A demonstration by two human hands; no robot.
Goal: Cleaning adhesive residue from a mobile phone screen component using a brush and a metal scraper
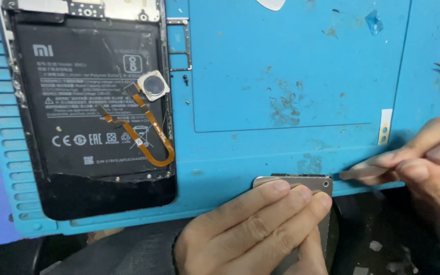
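Metal cover (301,182), left hand (253,229) (gripping), blue mat (291,61)

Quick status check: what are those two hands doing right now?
Left hand presses the grey metal cover at the blue mat edge. Right hand pinches a thin pry tool beside it. Nothing between them.
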